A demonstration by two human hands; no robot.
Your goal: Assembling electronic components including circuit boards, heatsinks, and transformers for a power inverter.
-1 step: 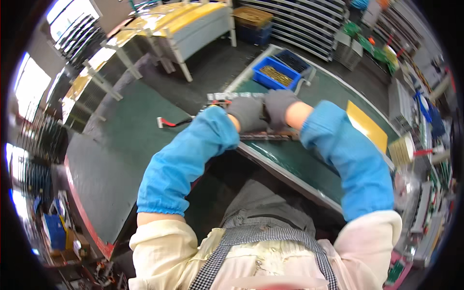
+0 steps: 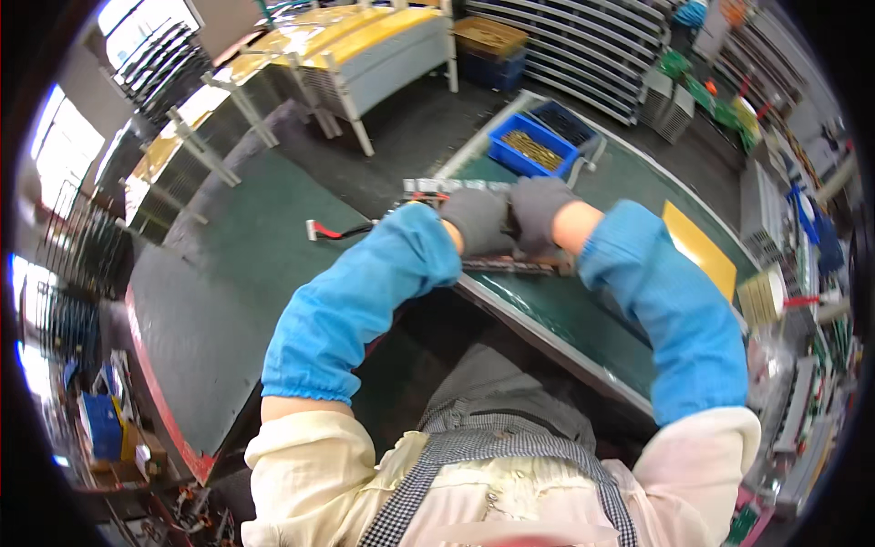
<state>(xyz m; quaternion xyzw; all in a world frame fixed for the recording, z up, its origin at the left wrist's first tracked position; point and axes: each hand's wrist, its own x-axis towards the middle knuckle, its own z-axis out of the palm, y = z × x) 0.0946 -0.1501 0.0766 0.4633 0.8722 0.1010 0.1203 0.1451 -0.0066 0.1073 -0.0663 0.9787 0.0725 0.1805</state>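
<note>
Both of my hands wear grey gloves and lie close together over a dark, long assembly (image 2: 519, 265) at the edge of the green table. My left hand (image 2: 478, 221) is curled at the assembly's left part, fingertips hidden. Beside it my right hand (image 2: 538, 211) is closed too, knuckles up; what the fingers hold between them is dark and cannot be made out. A silver notched strip (image 2: 428, 186) shows just beyond the left hand. Red and black wires (image 2: 344, 233) run out to the left and end in a white connector (image 2: 312, 231).
On the green table (image 2: 629, 187) stands a blue bin (image 2: 531, 146) with small brass-coloured parts, a dark tray (image 2: 556, 120) behind it. A yellow sheet (image 2: 697, 246) lies to the right, near a whitish tub (image 2: 762, 296). Another dark green tabletop (image 2: 219, 273) extends left.
The whole view has shifted slightly, so the surroundings sit a little lower and further right. My hands stay together over the assembly.
</note>
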